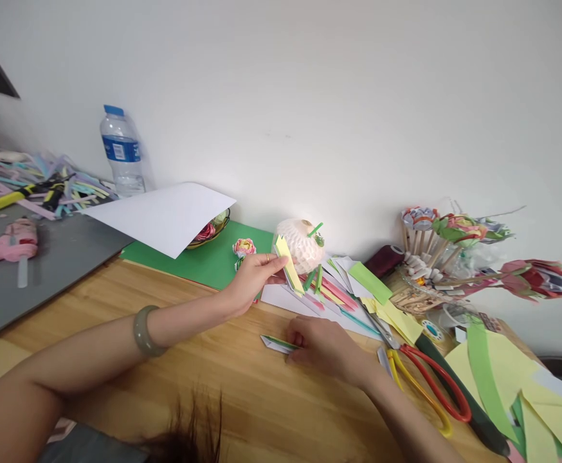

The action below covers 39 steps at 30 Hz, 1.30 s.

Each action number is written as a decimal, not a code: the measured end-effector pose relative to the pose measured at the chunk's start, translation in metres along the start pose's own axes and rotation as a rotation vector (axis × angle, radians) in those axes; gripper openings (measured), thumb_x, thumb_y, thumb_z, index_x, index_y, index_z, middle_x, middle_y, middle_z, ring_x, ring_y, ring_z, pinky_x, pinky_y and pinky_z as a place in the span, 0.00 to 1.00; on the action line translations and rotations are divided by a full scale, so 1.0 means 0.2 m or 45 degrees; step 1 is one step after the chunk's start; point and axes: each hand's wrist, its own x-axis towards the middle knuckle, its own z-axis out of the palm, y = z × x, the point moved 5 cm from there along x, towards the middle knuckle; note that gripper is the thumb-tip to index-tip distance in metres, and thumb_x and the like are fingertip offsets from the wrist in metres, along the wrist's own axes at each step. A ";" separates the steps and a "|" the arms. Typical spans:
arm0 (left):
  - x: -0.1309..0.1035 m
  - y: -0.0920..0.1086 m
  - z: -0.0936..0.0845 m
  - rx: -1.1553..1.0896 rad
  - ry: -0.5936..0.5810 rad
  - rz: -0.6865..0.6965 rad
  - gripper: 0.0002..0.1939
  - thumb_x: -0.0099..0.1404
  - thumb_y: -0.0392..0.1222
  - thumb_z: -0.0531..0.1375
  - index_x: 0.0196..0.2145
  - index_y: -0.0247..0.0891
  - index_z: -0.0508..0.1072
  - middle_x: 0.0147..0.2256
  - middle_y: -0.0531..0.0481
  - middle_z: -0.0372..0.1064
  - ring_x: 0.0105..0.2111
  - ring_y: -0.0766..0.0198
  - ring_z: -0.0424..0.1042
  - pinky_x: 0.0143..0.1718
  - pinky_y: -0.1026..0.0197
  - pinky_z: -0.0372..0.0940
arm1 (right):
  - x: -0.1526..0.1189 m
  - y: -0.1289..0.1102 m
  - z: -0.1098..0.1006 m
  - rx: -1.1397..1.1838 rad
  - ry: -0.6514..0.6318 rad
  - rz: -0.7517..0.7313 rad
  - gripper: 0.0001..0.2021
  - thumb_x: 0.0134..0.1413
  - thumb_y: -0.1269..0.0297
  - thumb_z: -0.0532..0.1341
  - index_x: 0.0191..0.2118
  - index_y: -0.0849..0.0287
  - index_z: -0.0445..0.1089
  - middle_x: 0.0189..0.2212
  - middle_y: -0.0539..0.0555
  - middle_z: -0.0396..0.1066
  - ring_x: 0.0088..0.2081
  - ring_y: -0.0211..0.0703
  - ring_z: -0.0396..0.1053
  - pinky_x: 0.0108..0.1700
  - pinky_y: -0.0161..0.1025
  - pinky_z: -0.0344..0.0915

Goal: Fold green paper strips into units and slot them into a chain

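My left hand [249, 280], a bangle on its wrist, pinches a small bundle of folded yellow paper strips [290, 269] above the table, with white edges showing along it. Lower and to the right, my right hand [323, 347] rests at the tabletop with its fingers curled on a narrow folded green-and-white paper strip [275, 344]. The strip's left end sticks out; the rest is hidden under the fingers. Behind the hands, cut paper strips in pink, white and green [339, 294] lie beside a pale, net-textured round object [298, 241].
Scissors with red and yellow handles [462, 408] lie right of my right hand, near yellow paper sheets [496, 366]. Paper flowers [459, 228] stand at back right. A green sheet [165, 260], water bottle [121, 154] and pink glue gun [8, 247] are left.
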 end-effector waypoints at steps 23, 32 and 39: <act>-0.08 -0.12 0.08 0.038 -0.043 -0.044 0.20 0.45 0.55 0.66 0.19 0.33 0.69 0.20 0.55 0.61 0.25 0.67 0.64 0.31 0.61 0.63 | -0.14 -0.17 -0.27 -0.404 1.420 -0.075 0.09 0.53 0.71 0.51 0.24 0.58 0.60 0.18 0.48 0.64 0.18 0.32 0.60 0.19 0.31 0.48; -0.12 -0.11 0.11 -0.118 -0.127 -0.070 0.18 0.48 0.51 0.67 0.21 0.32 0.72 0.23 0.52 0.65 0.28 0.64 0.66 0.37 0.58 0.64 | -0.14 -0.19 -0.23 -0.808 1.472 -0.146 0.15 0.59 0.72 0.49 0.22 0.58 0.58 0.14 0.44 0.57 0.15 0.31 0.54 0.20 0.33 0.43; -0.13 -0.09 0.13 -0.189 -0.197 -0.068 0.14 0.51 0.49 0.65 0.24 0.33 0.75 0.25 0.52 0.67 0.29 0.65 0.67 0.39 0.58 0.64 | -0.15 -0.21 -0.23 -0.863 1.387 -0.187 0.14 0.60 0.73 0.50 0.23 0.58 0.60 0.16 0.46 0.59 0.18 0.33 0.55 0.23 0.34 0.46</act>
